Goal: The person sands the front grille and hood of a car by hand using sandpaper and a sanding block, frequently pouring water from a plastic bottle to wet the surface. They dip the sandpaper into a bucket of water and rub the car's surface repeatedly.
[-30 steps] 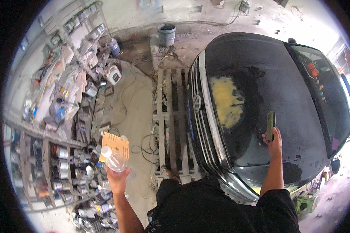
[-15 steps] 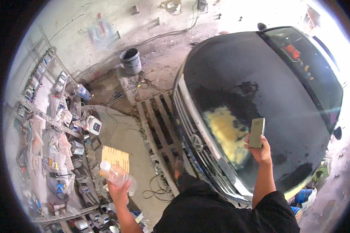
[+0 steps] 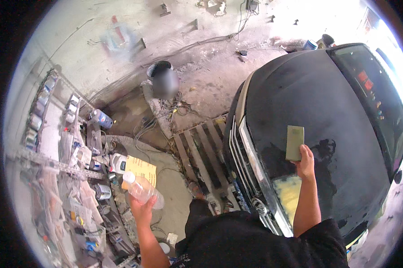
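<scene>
A dusty grey floor (image 3: 210,76) is seen, with wires lying on it. Crowded shelves (image 3: 58,147) are set at nine o'clock. A wooden pallet (image 3: 201,152) is laid near the middle. Bright light is seen at two o'clock.

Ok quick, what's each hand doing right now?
Left hand: closed around a clear plastic bottle.
Right hand: closed on a flat greenish sanding block, over the black car hood.

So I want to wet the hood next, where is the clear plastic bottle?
The clear plastic bottle is in the left hand, low on the left of the head view, beside a yellow sheet and cluttered shelves.
</scene>
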{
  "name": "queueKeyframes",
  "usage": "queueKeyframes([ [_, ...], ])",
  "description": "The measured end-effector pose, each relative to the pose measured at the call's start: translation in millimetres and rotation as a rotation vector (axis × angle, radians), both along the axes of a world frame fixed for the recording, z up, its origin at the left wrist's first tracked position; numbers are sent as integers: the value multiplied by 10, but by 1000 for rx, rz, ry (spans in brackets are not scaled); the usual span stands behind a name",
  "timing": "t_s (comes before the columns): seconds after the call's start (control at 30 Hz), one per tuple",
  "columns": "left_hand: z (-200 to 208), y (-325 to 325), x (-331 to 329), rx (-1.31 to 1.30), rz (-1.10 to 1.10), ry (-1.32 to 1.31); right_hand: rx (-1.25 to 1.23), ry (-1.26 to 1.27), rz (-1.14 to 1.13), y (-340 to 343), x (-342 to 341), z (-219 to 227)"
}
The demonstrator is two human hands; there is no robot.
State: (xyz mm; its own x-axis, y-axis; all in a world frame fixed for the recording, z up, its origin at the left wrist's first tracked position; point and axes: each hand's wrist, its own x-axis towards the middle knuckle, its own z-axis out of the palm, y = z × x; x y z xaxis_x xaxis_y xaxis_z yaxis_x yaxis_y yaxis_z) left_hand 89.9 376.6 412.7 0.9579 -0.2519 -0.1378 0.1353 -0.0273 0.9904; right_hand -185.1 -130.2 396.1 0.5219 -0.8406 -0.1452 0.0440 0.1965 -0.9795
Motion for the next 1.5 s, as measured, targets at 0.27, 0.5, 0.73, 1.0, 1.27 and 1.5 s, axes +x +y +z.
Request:
queueKeyframes([
  [0.27,-249,-973,2125,14,-212,-125,58,249,-411,-195,773,29],
  [0.5,-475,-1708,3569,22,-375,-271,152,371,-294,-574,1698,145],
  [0.73,-805,-2937,4752,161,-494,-303,246,337,-202,-2096,2375,-337],
  [1.0,90,-4869,5678,309,-730,-451,222,270,-602,-4771,3177,156],
  [1.27,-346,-5768,6478,102,-624,-136,167,309,-596,-5019,3817,-141],
  [1.5,-695,-7305,7583,35,-779,-204,167,106,-729,-5355,4124,-62],
])
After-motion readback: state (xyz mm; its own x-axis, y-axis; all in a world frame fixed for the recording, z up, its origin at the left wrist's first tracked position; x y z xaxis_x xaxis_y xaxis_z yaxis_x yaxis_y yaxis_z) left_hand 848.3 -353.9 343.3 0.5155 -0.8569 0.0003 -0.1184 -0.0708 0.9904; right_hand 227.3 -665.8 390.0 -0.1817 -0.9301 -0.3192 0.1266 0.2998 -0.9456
